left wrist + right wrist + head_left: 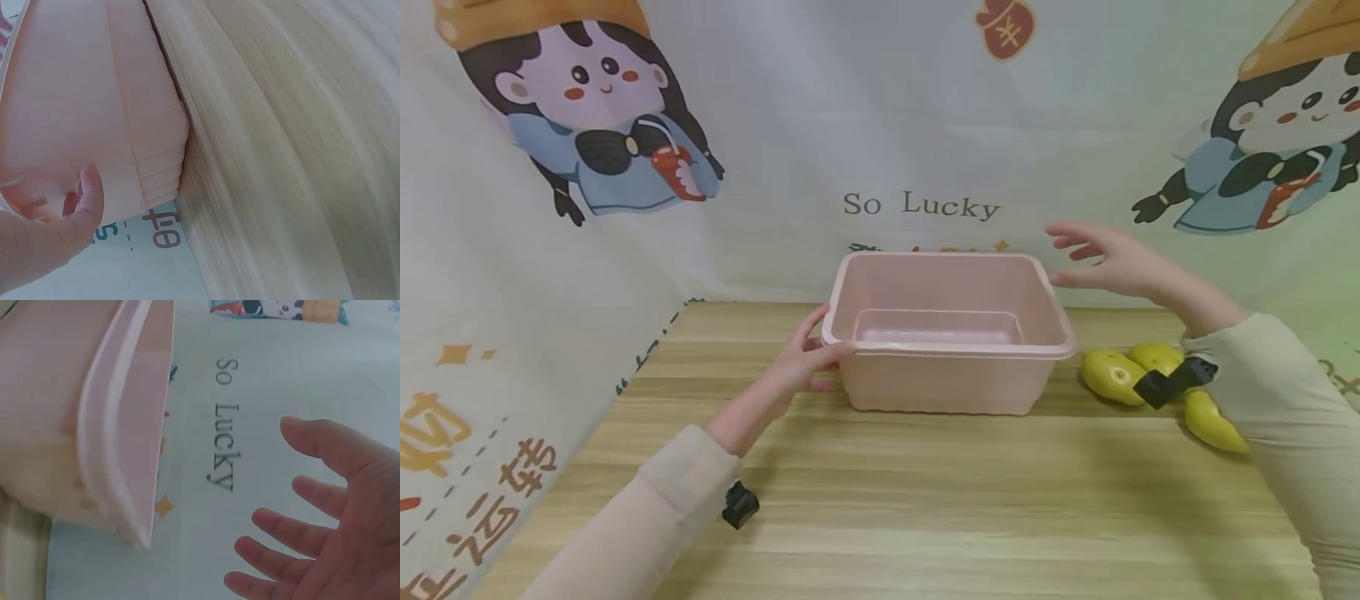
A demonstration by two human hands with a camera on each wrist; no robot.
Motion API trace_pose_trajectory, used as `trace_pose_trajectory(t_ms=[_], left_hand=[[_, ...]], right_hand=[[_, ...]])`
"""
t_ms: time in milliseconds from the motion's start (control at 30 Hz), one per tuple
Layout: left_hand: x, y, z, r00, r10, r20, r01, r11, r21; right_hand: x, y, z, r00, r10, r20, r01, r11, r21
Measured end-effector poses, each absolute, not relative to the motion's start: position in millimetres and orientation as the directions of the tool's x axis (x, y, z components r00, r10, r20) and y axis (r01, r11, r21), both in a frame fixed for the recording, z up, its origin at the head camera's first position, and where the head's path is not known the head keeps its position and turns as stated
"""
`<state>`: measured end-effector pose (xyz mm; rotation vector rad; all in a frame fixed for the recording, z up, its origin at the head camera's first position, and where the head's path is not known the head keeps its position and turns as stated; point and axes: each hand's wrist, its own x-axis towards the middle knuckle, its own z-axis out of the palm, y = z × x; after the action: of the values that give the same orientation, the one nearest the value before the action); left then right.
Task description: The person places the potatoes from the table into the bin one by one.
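A pale pink plastic storage bin [947, 379], rectangular with a rolled rim, stands upright on the wooden table against the backdrop. Its inside shows a bare floor. My left hand [801, 354] holds the bin's left end at the near corner, thumb along the front rim and other fingers at the side. In the left wrist view, the left hand [56, 234] is close against the pink wall. My right hand [1108, 258] hovers beside and above the bin's right rim with fingers spread. From the right wrist view, a gap separates the right hand [337, 537] from the rim.
Several yellow mangoes [1112, 377] lie on the table right of the bin, partly behind the right forearm. Behind the table hangs a printed cloth [790, 150] with cartoon figures and lettering. Black camera mounts [741, 504] sit at both wrists.
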<state>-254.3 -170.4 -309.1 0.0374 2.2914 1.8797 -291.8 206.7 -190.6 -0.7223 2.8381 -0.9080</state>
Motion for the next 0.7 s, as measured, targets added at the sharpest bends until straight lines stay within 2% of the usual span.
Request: trace_pose_trajectory(t_ms=[400, 700], left_hand=[[-253.5, -170.4, -310.0, -0.982, 0.143, -0.122, -0.095, 0.181, 0.979], [-253.7, -169.4, -309.9, -0.983, 0.139, -0.119, -0.094, 0.175, 0.980]], right_hand=[[-267.9, 278.2, -213.1, -0.916, -0.394, 0.076, -0.364, 0.738, -0.568], [-255.8, 316.7, -229.6, -0.926, -0.367, 0.090, -0.357, 0.774, -0.523]])
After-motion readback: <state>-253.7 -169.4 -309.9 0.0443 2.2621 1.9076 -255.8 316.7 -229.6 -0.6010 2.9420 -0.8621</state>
